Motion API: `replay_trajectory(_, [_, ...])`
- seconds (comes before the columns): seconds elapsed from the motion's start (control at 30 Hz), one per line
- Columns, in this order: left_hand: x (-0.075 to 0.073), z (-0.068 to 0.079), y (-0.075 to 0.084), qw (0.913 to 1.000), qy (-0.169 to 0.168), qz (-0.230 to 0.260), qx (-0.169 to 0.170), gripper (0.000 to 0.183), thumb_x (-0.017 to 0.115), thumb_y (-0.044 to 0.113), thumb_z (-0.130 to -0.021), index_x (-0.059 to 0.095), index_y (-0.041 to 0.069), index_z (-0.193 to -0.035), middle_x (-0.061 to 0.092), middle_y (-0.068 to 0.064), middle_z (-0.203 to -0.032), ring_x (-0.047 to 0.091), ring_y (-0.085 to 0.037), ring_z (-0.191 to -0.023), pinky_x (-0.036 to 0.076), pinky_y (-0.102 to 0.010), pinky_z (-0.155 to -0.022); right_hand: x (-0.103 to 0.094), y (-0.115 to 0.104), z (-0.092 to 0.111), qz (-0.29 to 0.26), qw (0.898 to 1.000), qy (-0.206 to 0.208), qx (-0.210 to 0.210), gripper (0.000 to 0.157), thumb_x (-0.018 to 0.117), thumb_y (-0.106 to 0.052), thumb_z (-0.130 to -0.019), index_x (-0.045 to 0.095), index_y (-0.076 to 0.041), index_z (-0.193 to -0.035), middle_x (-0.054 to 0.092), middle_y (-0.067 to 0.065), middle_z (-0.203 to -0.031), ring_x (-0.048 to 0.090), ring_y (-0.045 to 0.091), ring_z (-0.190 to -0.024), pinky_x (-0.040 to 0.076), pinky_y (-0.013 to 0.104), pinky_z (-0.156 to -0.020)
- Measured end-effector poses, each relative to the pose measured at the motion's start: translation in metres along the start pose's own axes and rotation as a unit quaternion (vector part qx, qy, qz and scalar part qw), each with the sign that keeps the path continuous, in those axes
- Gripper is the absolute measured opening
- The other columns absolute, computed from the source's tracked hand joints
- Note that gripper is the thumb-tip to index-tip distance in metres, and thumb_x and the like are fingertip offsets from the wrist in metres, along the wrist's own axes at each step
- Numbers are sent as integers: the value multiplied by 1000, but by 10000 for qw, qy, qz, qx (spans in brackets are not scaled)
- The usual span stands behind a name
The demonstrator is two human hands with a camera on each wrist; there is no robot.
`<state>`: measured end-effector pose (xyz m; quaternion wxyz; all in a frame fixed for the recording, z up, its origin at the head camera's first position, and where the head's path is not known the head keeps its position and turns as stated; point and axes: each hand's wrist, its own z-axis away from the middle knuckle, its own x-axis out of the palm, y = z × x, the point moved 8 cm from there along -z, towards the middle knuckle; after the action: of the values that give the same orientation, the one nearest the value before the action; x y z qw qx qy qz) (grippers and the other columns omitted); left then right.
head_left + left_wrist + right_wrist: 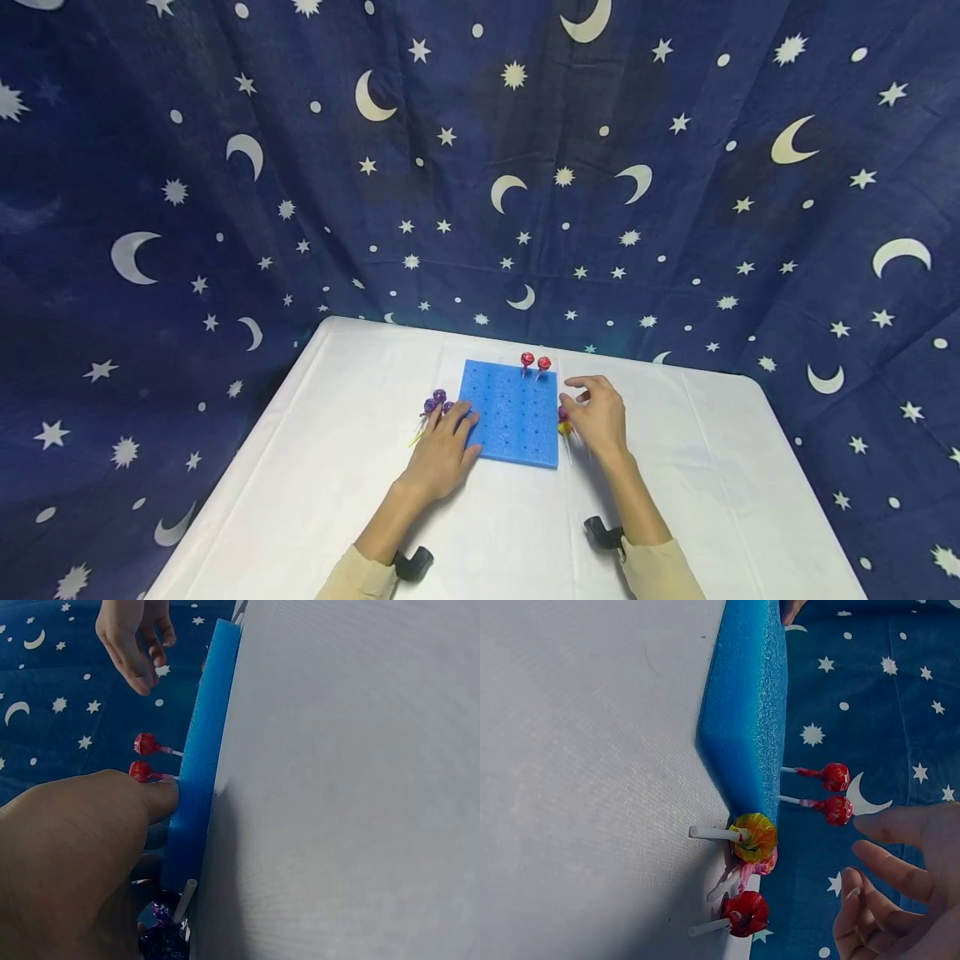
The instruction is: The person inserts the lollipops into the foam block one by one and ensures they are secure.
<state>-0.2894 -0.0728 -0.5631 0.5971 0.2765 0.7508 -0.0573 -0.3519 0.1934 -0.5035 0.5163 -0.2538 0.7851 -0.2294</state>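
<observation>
A blue foam board (pixel 510 417) with rows of small holes lies flat on the table. Two red lollipops (pixel 543 364) stand upright by their sticks at its far right corner. My left hand (pixel 438 458) rests on the board's left edge, its thumb (pixel 161 799) on the foam. Purple-wrapped lollipops (pixel 431 405) lie beside those fingers, partly hidden by them. Over the right edge hovers my right hand (pixel 602 417), fingers loosely bent and apart with nothing between them. Below it lie a yellow lollipop (pixel 754 838), a pink lollipop (pixel 759 868) and another red lollipop (pixel 745 913).
A white cloth (pixel 697 483) covers the table. Behind it hangs a dark blue curtain (pixel 465 200) printed with moons and stars. Each wrist wears a black camera mount, such as the right mount (pixel 600 533).
</observation>
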Motion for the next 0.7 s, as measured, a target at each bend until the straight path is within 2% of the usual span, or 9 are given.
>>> replay_trajectory(0.23, [-1,0,0,10000,-47,21,-11,56,55,37,-107,51,3,-152,43,-18,-160,34,-33,-153,21,-62,-126,0,-1,6,250,9992,-303,-47,27,85,-16,-84,79,-6,-108,73,15,-104,69,27,-85,54,48,-75])
replay_trajectory(0.47, [0,1,-1,10000,-34,-25,-6,55,56,37,-107,52,4,-151,43,-18,-160,34,-34,-153,22,-62,-125,8,6,12,352,9976,-586,93,23,83,-18,-86,79,-5,-105,76,14,-99,72,27,-82,56,49,-75])
replay_trajectory(0.7, [0,0,-1,10000,20,5,35,54,56,36,-107,52,3,-150,44,-18,-159,35,-35,-152,23,-62,-125,17,10,13,445,9970,-630,-9,23,77,-11,-88,78,-1,-109,77,18,-100,72,31,-83,58,53,-77])
